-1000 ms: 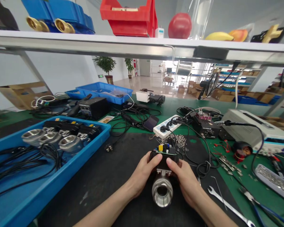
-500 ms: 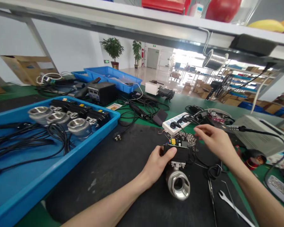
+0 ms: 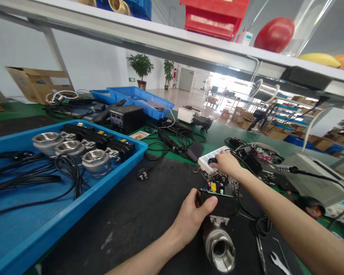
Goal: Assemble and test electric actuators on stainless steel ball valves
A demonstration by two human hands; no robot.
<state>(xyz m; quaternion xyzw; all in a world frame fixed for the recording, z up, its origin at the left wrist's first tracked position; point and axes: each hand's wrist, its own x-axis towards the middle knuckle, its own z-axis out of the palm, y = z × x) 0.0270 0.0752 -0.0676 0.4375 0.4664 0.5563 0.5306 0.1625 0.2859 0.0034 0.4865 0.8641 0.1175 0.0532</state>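
Observation:
My left hand (image 3: 193, 215) is closed around the black actuator housing (image 3: 222, 202) of a motorized ball valve. The housing is uncovered at the top, showing a circuit board (image 3: 218, 189) with a yellow component. Below it, the steel valve body (image 3: 221, 250) lies with its threaded opening toward me. Farther off, my right hand (image 3: 227, 165) has its fingers closed on a black power plug (image 3: 213, 160) at the white power strip (image 3: 205, 157). Those fingers partly hide the plug and strip. Small metal nuts (image 3: 232, 183) are scattered between the strip and the valve.
On the left, a blue tray (image 3: 123, 170) holds several similar valves and black cables. An open-end wrench (image 3: 279, 263) and tweezers (image 3: 260, 252) lie at lower right. A loose plug (image 3: 142, 174) rests on the black mat (image 3: 126, 217). A shelf (image 3: 160, 42) crosses overhead.
My right hand has moved left and forward from the air onto the plug at the power strip. My left hand keeps its grip on the actuator. The view has shifted slightly.

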